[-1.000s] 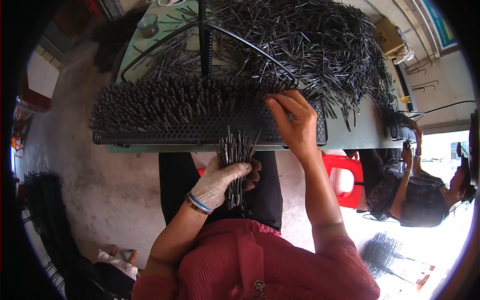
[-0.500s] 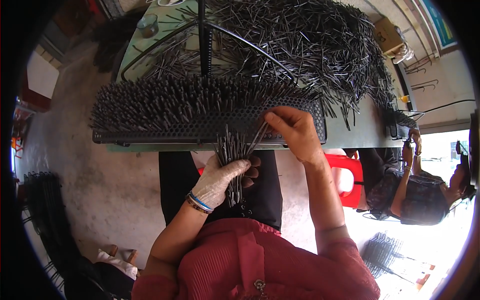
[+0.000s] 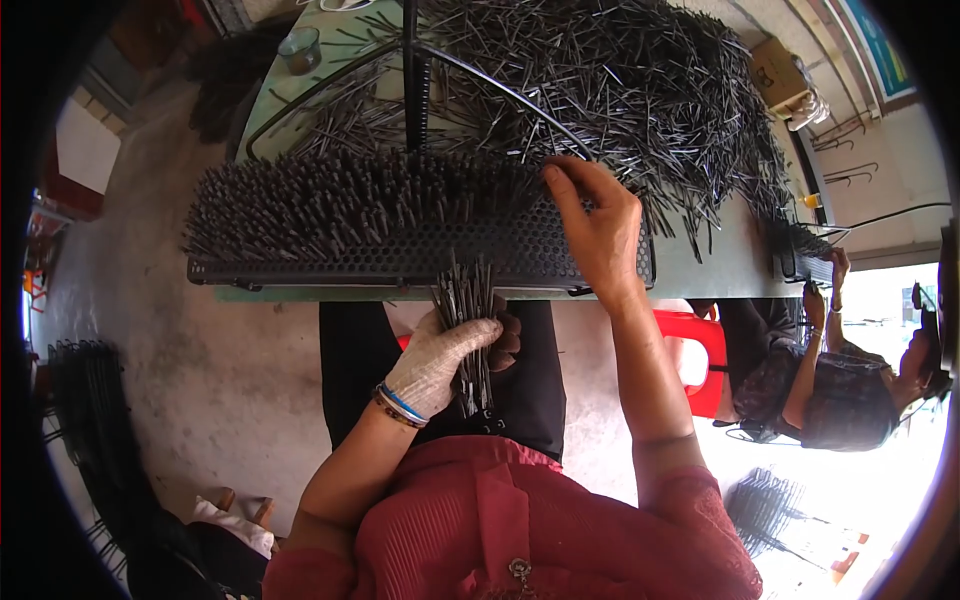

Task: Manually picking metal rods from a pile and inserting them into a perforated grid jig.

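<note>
My left hand (image 3: 445, 362), in a pale glove with dark fingertips, is closed around a bundle of thin black rods (image 3: 465, 300) held upright before my lap. Just beyond it lies a long black perforated rack (image 3: 510, 250), its holes densely filled with standing black rods (image 3: 330, 205) from the left end toward the right. My bare right hand (image 3: 600, 215) is over the rack's right part, thumb and forefinger pinched together at the edge of the standing rods. What is between those fingertips is lost against the dark rods.
A large heap of loose black rods (image 3: 610, 75) covers the green table (image 3: 690, 265). A black metal stand (image 3: 410, 60) rises behind the rack. A glass (image 3: 299, 50) stands at the far left, a cardboard box (image 3: 778, 75) at the far right. Another person (image 3: 840, 390) works beyond a red stool (image 3: 700, 365).
My right hand has moved up and slightly right, from above the bundle, where it pinched thin rods, to the standing rods on the rack. My left hand keeps its hold.
</note>
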{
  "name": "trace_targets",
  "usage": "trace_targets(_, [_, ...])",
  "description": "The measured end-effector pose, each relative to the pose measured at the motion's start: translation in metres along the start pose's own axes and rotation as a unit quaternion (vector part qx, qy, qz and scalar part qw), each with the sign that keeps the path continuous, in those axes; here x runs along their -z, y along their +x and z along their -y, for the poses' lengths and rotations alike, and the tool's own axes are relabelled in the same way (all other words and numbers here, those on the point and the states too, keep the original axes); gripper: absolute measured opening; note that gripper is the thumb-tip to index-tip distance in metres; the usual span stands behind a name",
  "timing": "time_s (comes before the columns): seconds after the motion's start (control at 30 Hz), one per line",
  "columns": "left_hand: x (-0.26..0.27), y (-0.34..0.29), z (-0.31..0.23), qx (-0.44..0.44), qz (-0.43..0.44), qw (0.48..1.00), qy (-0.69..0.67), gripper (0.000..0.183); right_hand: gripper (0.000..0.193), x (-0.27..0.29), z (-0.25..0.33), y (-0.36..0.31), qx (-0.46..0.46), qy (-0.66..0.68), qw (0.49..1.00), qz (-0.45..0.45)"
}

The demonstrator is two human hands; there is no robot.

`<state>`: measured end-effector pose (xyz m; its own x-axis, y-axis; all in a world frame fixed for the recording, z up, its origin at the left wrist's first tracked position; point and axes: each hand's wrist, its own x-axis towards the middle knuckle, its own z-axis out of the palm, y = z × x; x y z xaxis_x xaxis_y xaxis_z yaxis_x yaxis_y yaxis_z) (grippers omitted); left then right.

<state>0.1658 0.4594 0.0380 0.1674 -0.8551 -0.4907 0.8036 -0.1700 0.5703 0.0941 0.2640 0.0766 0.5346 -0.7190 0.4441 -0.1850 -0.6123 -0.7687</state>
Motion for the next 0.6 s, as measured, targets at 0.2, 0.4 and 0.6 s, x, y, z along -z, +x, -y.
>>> trace_targets(0.2, [-0.003,-0.002,-0.003,0.0,-0.006,1.0,0.001,0.03,0.012,-0.005,-0.003,-0.008,0.06,-0.051,0.997,0.002])
trace_targets(0.4, [0.004,-0.002,-0.002,0.013,0.006,1.0,0.008,0.026,0.015,-0.009,-0.009,-0.012,0.127,-0.075,0.988,0.043])
trace_targets(0.6, [0.004,-0.004,0.0,0.007,0.018,0.998,0.067,0.029,0.02,-0.01,-0.005,-0.006,0.208,-0.153,0.963,0.082])
